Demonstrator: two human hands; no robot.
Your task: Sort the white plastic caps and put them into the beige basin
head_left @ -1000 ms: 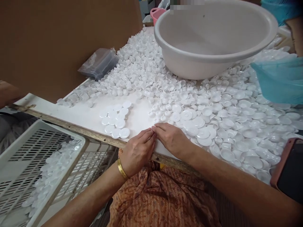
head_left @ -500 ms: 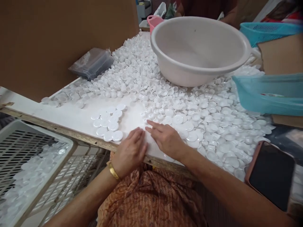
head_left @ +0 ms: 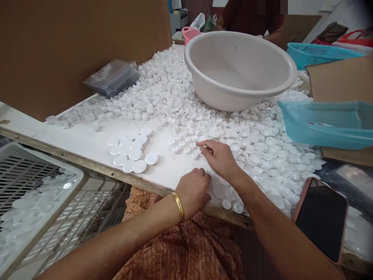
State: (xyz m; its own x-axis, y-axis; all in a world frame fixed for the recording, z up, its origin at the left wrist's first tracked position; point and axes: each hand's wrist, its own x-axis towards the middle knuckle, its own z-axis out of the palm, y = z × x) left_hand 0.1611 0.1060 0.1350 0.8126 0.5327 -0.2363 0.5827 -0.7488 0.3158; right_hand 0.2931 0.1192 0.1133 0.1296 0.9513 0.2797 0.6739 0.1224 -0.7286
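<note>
My right hand (head_left: 220, 157) reaches left into a wide pile of small white plastic cups and saucers (head_left: 256, 144), with its fingertips pinched on a small white piece. Curled at the table's front edge is my left hand (head_left: 194, 190), which wears a gold bangle. It rests among a few saucers, and what its fingers hold is hidden. To the left, a cluster of flat white discs (head_left: 128, 149) lies on the white tabletop (head_left: 87, 140), with one disc (head_left: 151, 158) apart at its right side.
A large beige basin (head_left: 239, 66) sits on the pile at the back. Teal baskets (head_left: 329, 122) and cardboard stand at right, and a phone (head_left: 320, 217) lies at the front right. A grey crate (head_left: 32, 182) of clear pieces stands lower left. There is a plastic bag (head_left: 112, 77) by the cardboard wall. Another person (head_left: 247, 15) sits beyond the basin.
Both hands parted from their joined pinch at the table edge. My right hand moved forward into the pile and my left shifted right. One more disc lies beside the cluster.
</note>
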